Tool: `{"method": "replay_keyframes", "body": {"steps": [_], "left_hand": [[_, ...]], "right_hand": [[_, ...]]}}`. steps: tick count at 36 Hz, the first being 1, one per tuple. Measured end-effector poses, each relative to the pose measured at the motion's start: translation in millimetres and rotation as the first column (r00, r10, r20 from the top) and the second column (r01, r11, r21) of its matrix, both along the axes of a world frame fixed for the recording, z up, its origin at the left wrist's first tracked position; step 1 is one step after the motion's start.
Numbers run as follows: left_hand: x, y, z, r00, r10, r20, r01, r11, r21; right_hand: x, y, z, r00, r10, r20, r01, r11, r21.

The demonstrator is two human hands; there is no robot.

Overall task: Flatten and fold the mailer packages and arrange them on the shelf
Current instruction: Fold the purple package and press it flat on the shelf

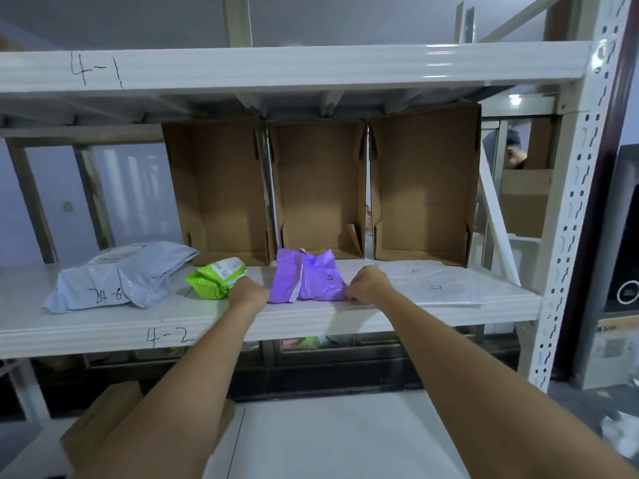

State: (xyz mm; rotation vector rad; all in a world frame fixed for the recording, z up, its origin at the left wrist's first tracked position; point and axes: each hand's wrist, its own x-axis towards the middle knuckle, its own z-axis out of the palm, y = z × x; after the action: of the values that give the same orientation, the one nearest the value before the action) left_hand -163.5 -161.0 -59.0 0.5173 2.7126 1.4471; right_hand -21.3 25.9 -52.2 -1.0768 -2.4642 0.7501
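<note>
1. One grey mailer (117,276) lies far left on the shelf (103,326).
2. One green mailer (216,278) next, left hand (247,292) grasping it.
3. One purple mailer (307,281), right hand (368,281) pinching its edge.
4. One clear mailer (428,283) flat, rightmost.
5. Three cardboard boxes (318,188) behind.

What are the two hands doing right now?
Left hand: curled, gripping the purple mailer at its left edge.
Right hand: curled, gripping the same mailer's right edge.

Both hands (249,292) at purple mailer (308,281)
</note>
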Motion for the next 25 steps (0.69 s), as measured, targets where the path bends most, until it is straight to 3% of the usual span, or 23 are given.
{"method": "replay_keyframes", "body": {"steps": [17,22,25], "left_hand": [[11,-3,18,0.999,0.038,-0.03,-0.041,0.994,-0.105],[14,-3,22,0.982,-0.114,0.149,0.134,0.981,-0.137],[17,-4,34,0.974,-0.14,0.176,0.168,0.974,-0.154]], "right_hand": [[7,0,16,0.983,0.056,0.177,-0.07,0.995,0.07],[19,-2,36,0.926,0.131,0.355,-0.143,0.99,0.006],[23,-1,50,0.862,0.208,0.462,-0.195,0.978,-0.076]]}}
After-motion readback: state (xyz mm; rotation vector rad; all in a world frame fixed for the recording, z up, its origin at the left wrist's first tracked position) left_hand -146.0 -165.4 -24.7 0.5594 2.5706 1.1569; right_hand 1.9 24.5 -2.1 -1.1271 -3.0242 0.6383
